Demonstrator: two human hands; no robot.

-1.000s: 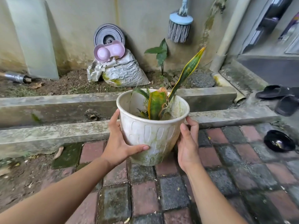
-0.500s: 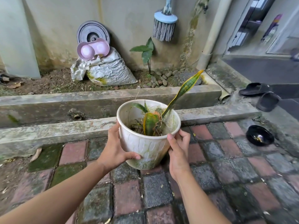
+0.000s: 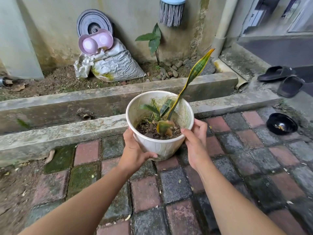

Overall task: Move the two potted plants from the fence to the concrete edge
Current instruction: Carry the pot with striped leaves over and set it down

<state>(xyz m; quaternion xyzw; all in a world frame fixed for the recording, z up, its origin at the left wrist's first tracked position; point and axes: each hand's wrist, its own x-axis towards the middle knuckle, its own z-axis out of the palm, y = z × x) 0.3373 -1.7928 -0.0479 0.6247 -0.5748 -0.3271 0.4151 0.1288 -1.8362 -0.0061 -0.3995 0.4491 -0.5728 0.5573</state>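
A white potted plant (image 3: pixel 157 146), stained green, holds a snake plant with one long yellow-edged leaf (image 3: pixel 196 72) leaning up to the right. My left hand (image 3: pixel 135 150) grips the pot's left side and my right hand (image 3: pixel 196 139) grips its right side near the rim. I hold the pot low over the brick paving, just in front of the near concrete edge (image 3: pixel 67 131). Whether its base touches the bricks is hidden. No second pot or fence is in view.
Behind the near concrete edge runs a drain channel and a second concrete curb (image 3: pixel 101 94). A crumpled sack (image 3: pixel 115 67) with a pink container lies by the wall. A black bowl (image 3: pixel 282 123) and black sandals (image 3: pixel 284 78) sit at the right.
Both hands have lowered the pot towards the paving by the concrete edge, and my view has tilted down so that the soil inside shows.
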